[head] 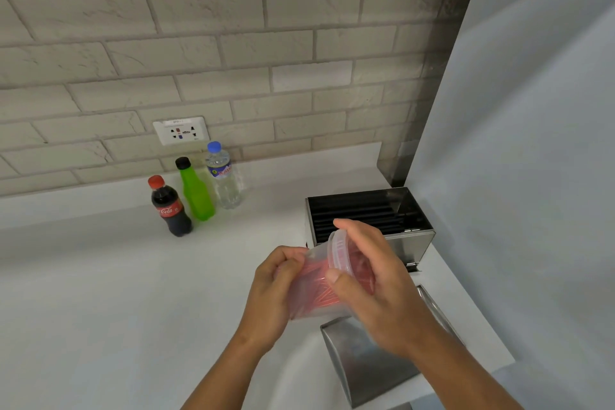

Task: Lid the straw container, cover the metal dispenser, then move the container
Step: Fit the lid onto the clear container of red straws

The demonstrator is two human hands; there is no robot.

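Observation:
A clear plastic container [311, 289] filled with red straws is tilted on its side above the white counter. My left hand [273, 289] grips its base end. My right hand [369, 276] wraps around the translucent lid [339, 251] at the container's mouth, thumb on the rim. Behind my hands stands the open metal dispenser [369, 216], a steel box with dark straws lying inside. Its curved metal cover [369, 356] lies on the counter in front of it, partly under my right forearm.
A cola bottle [169, 206], a green bottle [196, 191] and a water bottle [223, 176] stand at the back near a wall socket [181, 133]. A brick wall lies behind; a pale panel [532, 143] bounds the right. The counter edge [499, 363] runs along the lower right.

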